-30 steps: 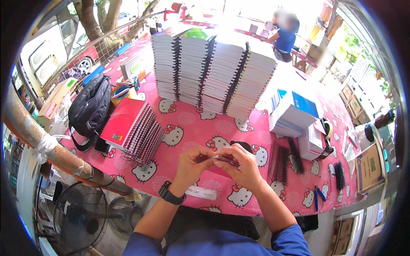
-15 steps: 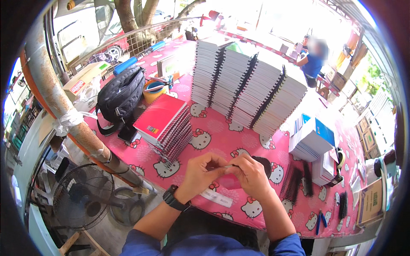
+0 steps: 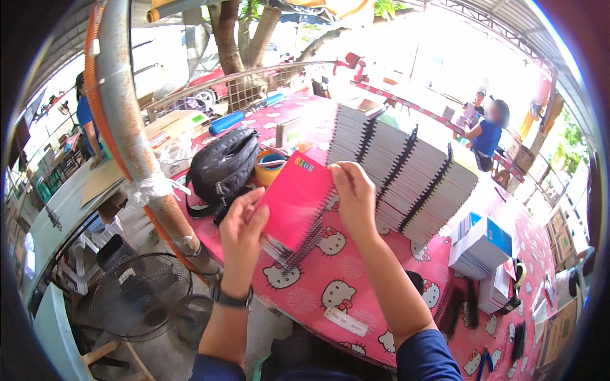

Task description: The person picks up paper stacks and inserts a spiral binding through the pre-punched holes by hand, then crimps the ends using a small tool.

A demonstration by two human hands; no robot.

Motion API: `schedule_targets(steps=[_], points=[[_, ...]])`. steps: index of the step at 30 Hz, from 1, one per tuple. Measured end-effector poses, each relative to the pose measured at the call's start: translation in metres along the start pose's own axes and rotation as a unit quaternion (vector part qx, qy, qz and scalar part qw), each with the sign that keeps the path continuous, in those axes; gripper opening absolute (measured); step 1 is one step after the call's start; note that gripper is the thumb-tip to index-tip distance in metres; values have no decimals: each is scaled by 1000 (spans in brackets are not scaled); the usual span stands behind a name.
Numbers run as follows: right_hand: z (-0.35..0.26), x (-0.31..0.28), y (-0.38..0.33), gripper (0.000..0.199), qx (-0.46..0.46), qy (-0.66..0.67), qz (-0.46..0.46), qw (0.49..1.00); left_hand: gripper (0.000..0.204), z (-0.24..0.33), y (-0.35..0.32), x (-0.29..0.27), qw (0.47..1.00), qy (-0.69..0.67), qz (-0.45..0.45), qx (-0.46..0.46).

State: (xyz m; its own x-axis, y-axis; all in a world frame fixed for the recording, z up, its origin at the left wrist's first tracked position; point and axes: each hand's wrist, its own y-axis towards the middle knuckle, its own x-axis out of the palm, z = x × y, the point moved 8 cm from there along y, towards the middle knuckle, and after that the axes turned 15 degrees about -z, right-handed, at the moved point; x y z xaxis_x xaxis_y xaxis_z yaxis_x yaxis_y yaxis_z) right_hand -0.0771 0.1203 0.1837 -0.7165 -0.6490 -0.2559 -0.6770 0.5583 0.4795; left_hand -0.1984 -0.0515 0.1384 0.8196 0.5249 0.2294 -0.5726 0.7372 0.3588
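Note:
A red spiral-bound notebook [image 3: 293, 202] is between my two hands, tilted above or on a stack of similar notebooks [image 3: 295, 251]. Along its left edge, my left hand [image 3: 241, 219] grips it with the thumb on the cover. My right hand [image 3: 353, 193] pinches the upper right corner near the coil. I cannot tell whether the notebook touches the stack, since it hides most of the pile. A black watch [image 3: 232, 298] is on my left wrist.
Tall piles of spiral-bound books [image 3: 397, 171] stand behind my right hand. A black backpack [image 3: 225, 165] lies left of the stack. Blue-covered pads [image 3: 480, 244], black coils [image 3: 454, 308] and blue-handled pliers [image 3: 486, 362] are at right. A rusty post [image 3: 121, 114] and a fan [image 3: 143, 295] stand left.
My hands have parted and moved up and left from the table's front edge to the notebook stack. A red notebook now shows between them. The view has shifted left.

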Motion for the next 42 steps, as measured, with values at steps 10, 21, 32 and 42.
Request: schedule_targets(steps=[10,21,32,42], points=[[104,48,13,31,-17,138,81,987,31,-66,35,-42,987,25,84,136],[153,50,-20,49,114,195,130,966,65,-122,22,-61,980,-76,172,56],[135,49,-18,41,-20,100,218,971,67,-122,20,-63,974,30,222,44],[105,25,-46,18,-103,-128,116,980,76,-129,28,-65,975,-184,127,1]])
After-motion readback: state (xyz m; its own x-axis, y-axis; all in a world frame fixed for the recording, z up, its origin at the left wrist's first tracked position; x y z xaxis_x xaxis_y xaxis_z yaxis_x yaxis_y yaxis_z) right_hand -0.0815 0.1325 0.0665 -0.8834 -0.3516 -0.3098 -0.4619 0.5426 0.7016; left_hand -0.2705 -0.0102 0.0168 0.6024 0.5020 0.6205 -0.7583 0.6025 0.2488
